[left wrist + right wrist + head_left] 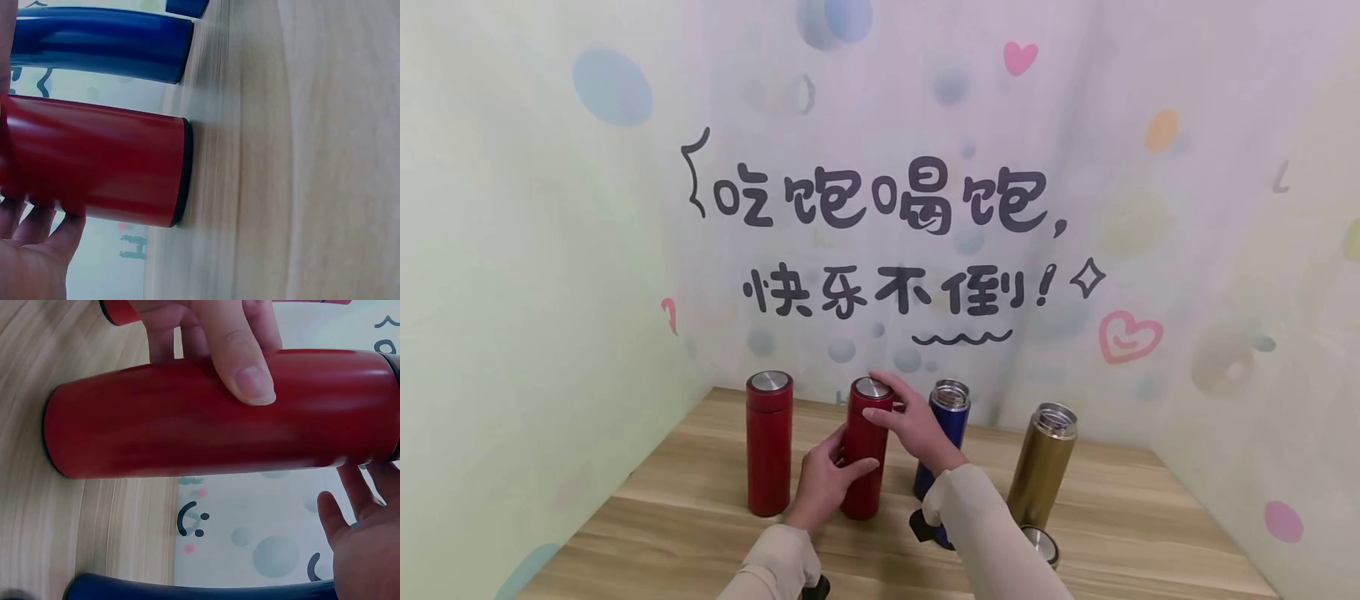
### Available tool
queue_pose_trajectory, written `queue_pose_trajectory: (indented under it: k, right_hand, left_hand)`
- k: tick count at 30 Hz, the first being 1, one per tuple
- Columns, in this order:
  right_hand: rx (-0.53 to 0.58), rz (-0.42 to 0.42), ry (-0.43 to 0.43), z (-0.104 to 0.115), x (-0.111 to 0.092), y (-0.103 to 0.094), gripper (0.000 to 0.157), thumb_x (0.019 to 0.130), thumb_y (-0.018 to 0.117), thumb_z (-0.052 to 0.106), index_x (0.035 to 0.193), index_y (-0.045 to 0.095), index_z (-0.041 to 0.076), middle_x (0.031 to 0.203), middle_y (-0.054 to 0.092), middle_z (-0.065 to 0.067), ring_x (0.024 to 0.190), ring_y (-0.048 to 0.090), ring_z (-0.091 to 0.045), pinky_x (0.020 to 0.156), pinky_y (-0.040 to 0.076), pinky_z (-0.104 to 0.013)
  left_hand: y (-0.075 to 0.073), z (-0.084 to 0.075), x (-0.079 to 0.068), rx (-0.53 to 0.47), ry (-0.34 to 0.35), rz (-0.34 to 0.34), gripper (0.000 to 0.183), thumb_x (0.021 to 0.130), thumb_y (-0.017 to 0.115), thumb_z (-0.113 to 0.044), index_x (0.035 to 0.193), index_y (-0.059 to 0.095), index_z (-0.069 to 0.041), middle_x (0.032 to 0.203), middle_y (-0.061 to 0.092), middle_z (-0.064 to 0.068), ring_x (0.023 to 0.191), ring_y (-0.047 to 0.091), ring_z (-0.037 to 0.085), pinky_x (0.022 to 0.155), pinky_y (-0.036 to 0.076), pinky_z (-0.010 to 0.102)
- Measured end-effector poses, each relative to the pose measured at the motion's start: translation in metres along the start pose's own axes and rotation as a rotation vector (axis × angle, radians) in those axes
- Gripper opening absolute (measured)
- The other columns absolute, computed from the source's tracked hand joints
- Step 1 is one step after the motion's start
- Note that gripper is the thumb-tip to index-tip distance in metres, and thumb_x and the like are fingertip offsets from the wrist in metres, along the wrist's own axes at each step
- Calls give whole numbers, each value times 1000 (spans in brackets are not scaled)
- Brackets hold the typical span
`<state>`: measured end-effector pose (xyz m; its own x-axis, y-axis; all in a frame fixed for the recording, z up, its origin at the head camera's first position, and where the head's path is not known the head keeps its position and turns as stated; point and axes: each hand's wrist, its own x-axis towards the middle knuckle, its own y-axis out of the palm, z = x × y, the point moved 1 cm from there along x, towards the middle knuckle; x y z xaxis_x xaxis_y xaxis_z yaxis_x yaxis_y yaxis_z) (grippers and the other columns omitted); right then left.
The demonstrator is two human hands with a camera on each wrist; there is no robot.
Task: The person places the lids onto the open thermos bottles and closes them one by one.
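Observation:
A red thermos [862, 454] with a steel-topped lid [872, 388] stands upright on the wooden table. My left hand [826, 483] grips its body around the middle, thumb across the front. At the top, my right hand [916, 425] holds the lid between thumb and fingers. The right wrist view shows the thermos [156, 425] with the left thumb [250, 381] on it and the right hand [369, 550] near the lid end. Its dark base meets the table in the left wrist view. Whether the lid is loose, I cannot tell.
Another lidded red thermos [769, 458] stands to the left. On the right are a blue thermos [953, 425], partly behind my right arm, and a gold thermos [1042, 467], both with uncovered mouths. A steel-topped lid [1041, 546] lies before the gold one. Printed fabric [880, 108] hangs behind.

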<state>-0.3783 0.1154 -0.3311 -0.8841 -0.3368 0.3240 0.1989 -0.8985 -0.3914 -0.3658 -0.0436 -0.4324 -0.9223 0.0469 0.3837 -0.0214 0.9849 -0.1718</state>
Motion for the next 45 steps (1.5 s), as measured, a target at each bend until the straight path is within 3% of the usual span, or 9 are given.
queue_pose_trajectory:
  k: [8, 16, 26, 29, 31, 37, 41, 45]
  right_hand:
    - [-229, -171, -51, -4, -1, 8, 56, 87, 73, 38, 139, 53, 29, 122, 60, 1, 108, 51, -22, 90, 48, -46]
    - [-538, -395, -124, -1, -4, 24, 59, 81, 75, 50, 131, 60, 23, 109, 63, -1, 95, 50, -20, 73, 53, -35]
    - [-665, -507, -162, 0, -2, 30, 58, 78, 78, 50, 123, 62, 16, 107, 65, -2, 94, 51, -19, 74, 54, -35]
    - [-635, -492, -147, 1, -3, 31, 60, 79, 77, 50, 124, 59, 15, 109, 63, -2, 96, 51, -19, 75, 55, -34]
    - [-549, -452, -124, -1, -3, 31, 62, 81, 76, 48, 128, 54, 15, 114, 60, -2, 101, 51, -18, 79, 55, -35]
    - [-203, -237, -82, -9, -3, 23, 63, 88, 72, 37, 140, 40, 21, 132, 50, -5, 115, 53, -24, 92, 51, -46]
    - [-83, -84, -83, -10, -1, 13, 63, 93, 68, 27, 148, 37, 22, 139, 48, -9, 119, 51, -30, 94, 48, -51]
    - [-22, -9, -55, -9, 2, 6, 59, 94, 65, 18, 148, 39, 18, 139, 49, -12, 122, 48, -33, 97, 44, -53]
  left_hand:
    - [1, 2, 1, 15, 10, -6, 72, 83, 76, -37, 145, 46, -15, 131, 60, 9, 120, 56, 30, 95, 48, 47]
    - [0, 2, 1, 22, -4, -5, 73, 84, 76, -38, 146, 45, -16, 133, 59, 10, 121, 55, 31, 95, 48, 48]
    - [1, 0, -2, 19, -25, 11, 77, 83, 75, -42, 148, 42, -20, 137, 56, 8, 124, 53, 31, 97, 46, 50]
    - [1, -1, -1, 17, -21, 11, 75, 84, 75, -39, 149, 42, -20, 137, 56, 8, 124, 53, 31, 98, 45, 49]
    - [2, -1, -2, 19, -18, 14, 75, 84, 75, -38, 149, 41, -19, 137, 55, 8, 124, 53, 31, 98, 45, 49]
    - [3, -1, -1, 24, 1, 9, 75, 83, 75, -41, 147, 44, -17, 134, 58, 9, 122, 55, 30, 96, 47, 47]
    - [2, 1, 1, 24, 20, -9, 73, 83, 76, -39, 145, 46, -13, 131, 60, 11, 120, 56, 31, 95, 48, 47]
    - [1, 2, 1, 20, 25, -13, 73, 84, 75, -38, 145, 46, -11, 132, 59, 13, 120, 56, 32, 96, 47, 48]
